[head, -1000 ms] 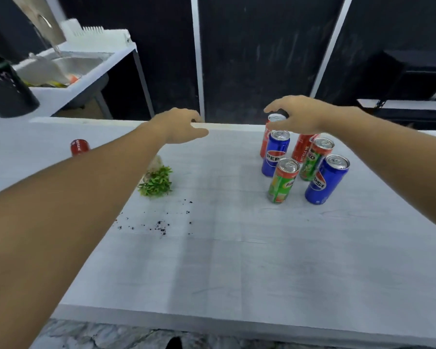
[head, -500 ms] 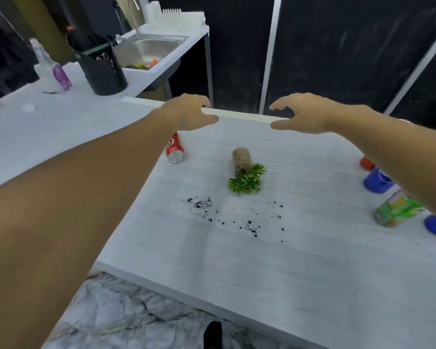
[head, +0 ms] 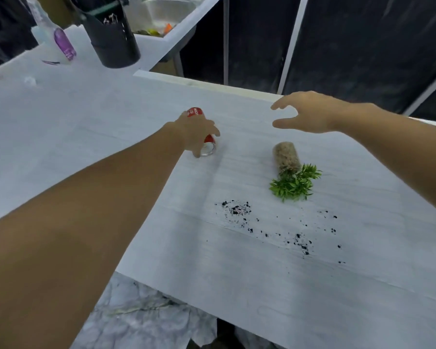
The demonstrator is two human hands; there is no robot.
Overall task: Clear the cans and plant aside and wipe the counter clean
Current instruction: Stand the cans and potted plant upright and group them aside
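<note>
Where soil (head: 275, 227) dirties white counter (head: 262, 285), dark panels (head: 363, 46) behind.

red can (head: 196, 112) lettering blurred, no text readable anywhere

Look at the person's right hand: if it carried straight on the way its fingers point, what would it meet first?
Probably the red drink can lying on its side, which the left hand grips. The right hand, open, points leftward above the white counter; the gap between looks free, though depth is unclear.
</note>
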